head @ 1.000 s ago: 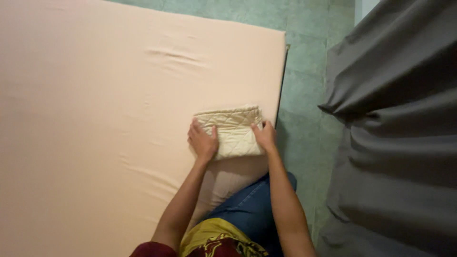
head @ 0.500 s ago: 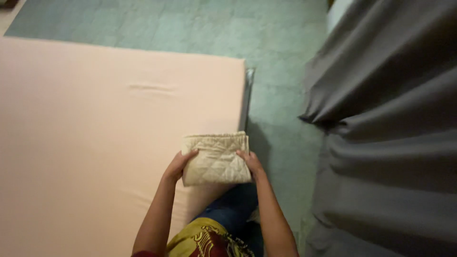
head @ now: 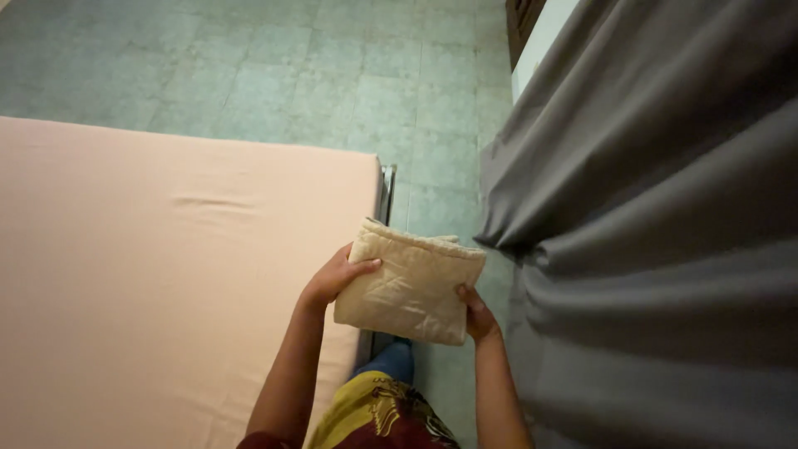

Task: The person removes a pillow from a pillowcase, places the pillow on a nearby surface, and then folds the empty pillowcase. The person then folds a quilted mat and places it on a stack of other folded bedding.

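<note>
A folded cream quilted cloth (head: 409, 283) is held up in the air at the corner of the bed, over its edge. My left hand (head: 337, 276) grips the cloth's left side, thumb on top. Gripping its lower right edge from beneath is my right hand (head: 475, 313), with only the fingers and thumb showing. The cloth is folded into a thick rectangle with stitched seams.
A bed with a peach fitted sheet (head: 166, 266) fills the left side; its dark frame edge (head: 384, 195) runs beside the cloth. A grey curtain (head: 657, 233) hangs on the right. Green tiled floor (head: 316, 75) lies beyond and between bed and curtain.
The folded cloth lay on the sheet under both hands a second ago. Both hands have lifted it off the bed and shifted it right, past the bed's edge.
</note>
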